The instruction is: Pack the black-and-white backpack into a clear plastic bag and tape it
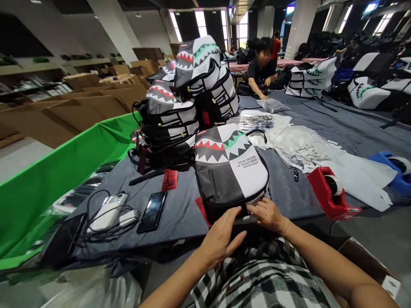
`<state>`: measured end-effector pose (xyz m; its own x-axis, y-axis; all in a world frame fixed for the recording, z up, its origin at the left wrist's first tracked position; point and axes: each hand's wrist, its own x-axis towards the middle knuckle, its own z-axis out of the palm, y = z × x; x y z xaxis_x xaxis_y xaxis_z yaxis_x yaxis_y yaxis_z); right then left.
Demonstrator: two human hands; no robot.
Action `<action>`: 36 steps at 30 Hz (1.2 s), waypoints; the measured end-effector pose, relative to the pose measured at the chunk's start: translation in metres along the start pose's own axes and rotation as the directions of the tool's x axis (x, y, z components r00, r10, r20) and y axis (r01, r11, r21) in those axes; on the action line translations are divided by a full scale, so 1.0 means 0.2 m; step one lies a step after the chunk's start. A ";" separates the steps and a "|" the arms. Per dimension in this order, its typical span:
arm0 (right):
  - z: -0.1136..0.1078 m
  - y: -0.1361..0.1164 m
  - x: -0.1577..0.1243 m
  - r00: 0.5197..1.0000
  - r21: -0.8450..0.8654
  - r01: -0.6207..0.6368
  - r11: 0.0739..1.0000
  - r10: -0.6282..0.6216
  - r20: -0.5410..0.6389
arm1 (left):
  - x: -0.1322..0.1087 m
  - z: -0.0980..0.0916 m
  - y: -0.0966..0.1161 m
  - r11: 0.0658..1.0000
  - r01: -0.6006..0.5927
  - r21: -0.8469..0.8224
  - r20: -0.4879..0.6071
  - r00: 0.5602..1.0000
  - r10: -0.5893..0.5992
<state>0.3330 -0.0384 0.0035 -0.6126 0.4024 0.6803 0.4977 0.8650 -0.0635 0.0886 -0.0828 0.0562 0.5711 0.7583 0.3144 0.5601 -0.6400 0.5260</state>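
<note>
A black-and-white backpack with a printed shark mouth lies flat on the grey-covered table, its black lower end toward me. My left hand rests on that lower end with its fingers spread. My right hand lies on the same edge a little further right, fingers on the bag. Neither hand clearly grips it. A red tag lies beyond my left hand, and a smartphone lies on the table to the left.
Several matching backpacks stand stacked behind the bag. A red tape dispenser sits right, near clear plastic sheets. A white power bank with cables lies left, beside a green-lined bin. A co-worker crouches at the far table.
</note>
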 end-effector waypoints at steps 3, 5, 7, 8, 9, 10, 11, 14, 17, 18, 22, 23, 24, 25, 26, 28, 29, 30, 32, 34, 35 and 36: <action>0.00 0.02 -0.03 0.998 0.047 -0.056 0.997 0.055 0.035 | 0.23 0.00 0.12 0.930 0.195 -0.312 0.216 0.968 -0.130; -0.01 0.03 -0.06 0.993 0.036 -0.096 0.995 0.093 0.077 | 0.38 0.03 0.13 0.859 0.339 -0.385 0.389 0.903 -0.182; -0.02 0.04 -0.08 0.989 0.034 -0.129 0.991 0.126 0.076 | 0.49 0.08 0.11 0.807 0.450 -0.383 0.510 0.831 -0.221; -0.02 0.05 -0.09 0.989 0.039 -0.140 0.989 0.138 0.062 | 0.53 0.10 0.11 0.787 0.490 -0.375 0.554 0.799 -0.233; -0.01 0.06 -0.09 0.988 0.046 -0.147 0.988 0.145 0.043 | 0.54 0.11 0.10 0.766 0.526 -0.368 0.598 0.765 -0.239; 0.00 0.07 -0.10 0.988 0.052 -0.151 0.987 0.150 0.027 | 0.55 0.12 0.09 0.742 0.563 -0.363 0.643 0.728 -0.238; 0.00 0.08 -0.09 0.988 0.055 -0.154 0.987 0.153 0.015 | 0.55 0.12 0.09 0.713 0.601 -0.361 0.683 0.691 -0.236; 0.00 0.11 -0.07 0.987 0.056 -0.163 0.985 0.163 0.003 | 0.50 0.10 0.08 0.668 0.619 -0.413 0.707 0.680 -0.192; -0.10 0.09 -0.08 0.981 0.059 -0.195 0.979 0.195 -0.002 | 0.46 0.08 0.04 0.661 0.554 -0.506 0.662 0.741 -0.115; -0.14 0.07 -0.09 0.971 0.053 -0.237 0.970 0.238 -0.015 | 0.46 0.08 0.02 0.650 0.551 -0.523 0.658 0.746 -0.103; -0.24 -0.07 -0.18 0.860 -0.017 -0.499 0.866 0.493 -0.132 | 0.48 0.13 -0.03 0.663 0.534 -0.525 0.596 0.787 -0.161; -0.22 -0.10 -0.20 0.840 -0.047 -0.534 0.844 0.525 -0.137 | 0.49 0.15 -0.03 0.678 0.520 -0.519 0.569 0.803 -0.180; -0.18 -0.13 -0.21 0.833 -0.081 -0.551 0.831 0.541 -0.120 | 0.50 0.16 -0.03 0.692 0.505 -0.516 0.542 0.818 -0.194; -0.12 -0.14 -0.23 0.831 -0.116 -0.557 0.823 0.550 -0.088 | 0.50 0.18 -0.02 0.711 0.485 -0.509 0.514 0.834 -0.201; -0.05 -0.15 -0.23 0.825 -0.148 -0.564 0.812 0.563 -0.054 | 0.50 0.19 -0.02 0.740 0.456 -0.495 0.488 0.850 -0.198; 0.05 -0.12 -0.23 0.793 -0.197 -0.598 0.777 0.609 -0.008 | 0.47 0.20 -0.01 0.812 0.384 -0.441 0.431 0.883 -0.184; 0.08 -0.10 -0.22 0.772 -0.207 -0.623 0.755 0.636 -0.003 | 0.46 0.20 -0.01 0.842 0.352 -0.409 0.408 0.896 -0.176; 0.07 -0.08 -0.22 0.750 -0.208 -0.649 0.732 0.661 -0.010 | 0.44 0.21 -0.01 0.864 0.330 -0.381 0.390 0.905 -0.173; -0.03 -0.04 -0.23 0.715 -0.174 -0.694 0.699 0.697 -0.057 | 0.41 0.22 -0.03 0.876 0.326 -0.354 0.380 0.907 -0.184; -0.22 -0.04 -0.28 0.688 -0.116 -0.726 0.678 0.713 -0.139 | 0.39 0.23 -0.04 0.875 0.349 -0.335 0.370 0.903 -0.218; -0.34 -0.04 -0.31 0.661 -0.094 -0.748 0.657 0.725 -0.195 | 0.38 0.24 -0.05 0.874 0.360 -0.327 0.361 0.902 -0.237; -0.47 -0.04 -0.35 0.620 -0.085 -0.778 0.623 0.740 -0.261 | 0.38 0.24 -0.05 0.870 0.371 -0.325 0.354 0.901 -0.252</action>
<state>0.4297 -0.1022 0.0246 0.1480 0.8115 0.5654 0.8386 0.2000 -0.5067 0.1552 -0.0243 0.0365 0.5853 0.8005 -0.1291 0.5042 -0.2347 0.8311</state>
